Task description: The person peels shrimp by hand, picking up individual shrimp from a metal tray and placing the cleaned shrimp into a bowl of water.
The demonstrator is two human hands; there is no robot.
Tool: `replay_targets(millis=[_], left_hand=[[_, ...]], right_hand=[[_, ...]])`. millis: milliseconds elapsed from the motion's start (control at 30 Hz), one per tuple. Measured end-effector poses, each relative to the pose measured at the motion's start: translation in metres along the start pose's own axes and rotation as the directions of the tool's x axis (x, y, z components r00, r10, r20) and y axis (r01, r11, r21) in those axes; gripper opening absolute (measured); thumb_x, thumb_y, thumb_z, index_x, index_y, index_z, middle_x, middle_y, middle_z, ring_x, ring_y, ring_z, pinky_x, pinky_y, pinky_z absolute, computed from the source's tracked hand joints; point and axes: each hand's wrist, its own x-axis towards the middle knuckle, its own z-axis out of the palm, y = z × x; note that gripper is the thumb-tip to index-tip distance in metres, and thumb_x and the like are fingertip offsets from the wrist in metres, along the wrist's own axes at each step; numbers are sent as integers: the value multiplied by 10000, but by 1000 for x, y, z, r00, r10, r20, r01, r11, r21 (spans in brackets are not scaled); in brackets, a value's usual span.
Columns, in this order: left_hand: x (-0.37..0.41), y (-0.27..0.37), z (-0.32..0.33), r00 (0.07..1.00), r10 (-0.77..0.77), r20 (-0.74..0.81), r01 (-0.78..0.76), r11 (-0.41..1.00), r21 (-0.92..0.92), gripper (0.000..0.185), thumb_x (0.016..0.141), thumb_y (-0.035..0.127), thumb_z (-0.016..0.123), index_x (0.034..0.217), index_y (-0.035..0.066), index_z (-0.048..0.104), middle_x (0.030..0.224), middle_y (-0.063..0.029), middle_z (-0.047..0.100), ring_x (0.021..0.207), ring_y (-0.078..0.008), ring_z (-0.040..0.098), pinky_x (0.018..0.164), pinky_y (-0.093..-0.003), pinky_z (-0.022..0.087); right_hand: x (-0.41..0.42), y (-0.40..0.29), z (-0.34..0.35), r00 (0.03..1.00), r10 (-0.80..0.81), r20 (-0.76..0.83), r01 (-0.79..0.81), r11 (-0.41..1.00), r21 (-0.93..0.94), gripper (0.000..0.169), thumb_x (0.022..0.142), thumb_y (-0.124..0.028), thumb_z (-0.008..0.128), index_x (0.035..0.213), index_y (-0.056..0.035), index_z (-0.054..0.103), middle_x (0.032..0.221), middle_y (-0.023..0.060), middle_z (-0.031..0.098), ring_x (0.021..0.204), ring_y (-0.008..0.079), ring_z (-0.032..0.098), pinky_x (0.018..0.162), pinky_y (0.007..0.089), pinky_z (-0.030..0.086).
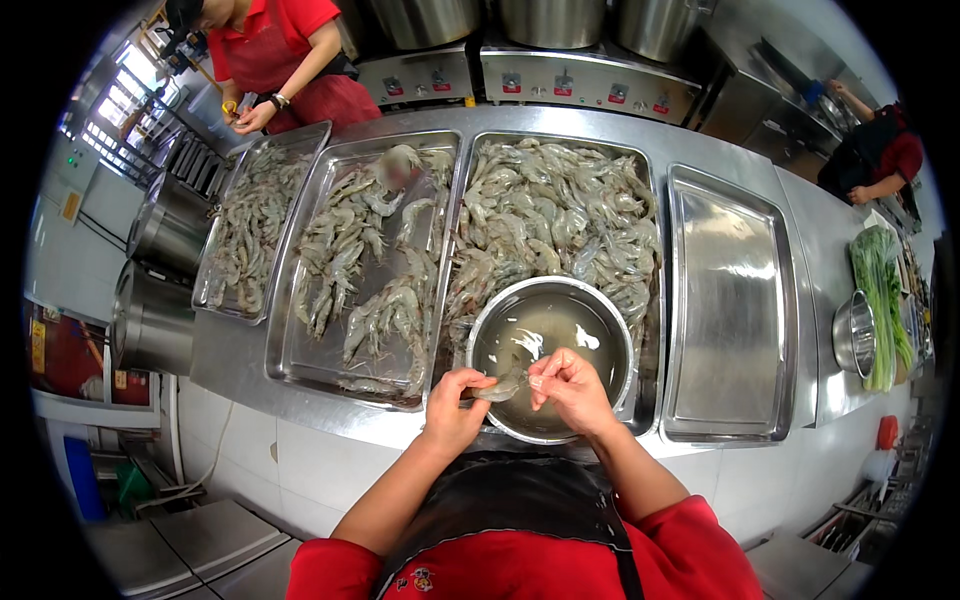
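Low in the middle of the head view, my left hand [454, 409] grips a raw grey shrimp [501, 387] over a round steel bowl [625, 375] of cloudy water. My right hand [571, 388] is at the shrimp's right end with thumb and forefinger pinched together; whether anything is between them is too small to tell. The bowl rests on the near part of a steel tray [655, 300] heaped with shrimp [559, 199]. To its left lies another steel tray [279, 345] with looser groups of shrimp [397, 311].
A third shrimp tray [289, 247] lies at the far left, near a co-worker's hands [251, 116] holding a yellow-handled tool. On the right are a bare steel tray [731, 300], a small steel bowl [853, 334] and green stalks [879, 300]. Another person [874, 154] stands at far right.
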Motion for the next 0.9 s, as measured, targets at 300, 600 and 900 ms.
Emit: replay_targets(millis=[300,600,900], left_hand=[[1,-3,0,1000,-13,-2,13,999,-48,384,730,-124,661,1029,-13,448,923,-142,641,874,-205,660,803,-299,524],[45,-2,18,926,-369,74,354,786,-506,493,750,-65,688,1166,33,442,1165,-109,570,1091,-164,548,918,-312,459],[123,-35,-101,917,-394,-61,376,906,-195,257,829,36,637,1079,20,582,989,-50,635,825,-138,611,744,-277,507]], right_hand=[[10,-6,-21,988,-81,-135,57,984,-170,156,834,32,609,786,-39,480,894,104,560,649,122,578,589,266,503],[9,9,-52,998,24,63,67,-270,-961,104,744,-11,541,843,-29,567,854,173,575,829,363,593,710,431,498],[2,3,-19,988,142,65,87,-159,-983,157,780,-167,653,854,-49,580,894,150,576,834,350,593,709,446,490]])
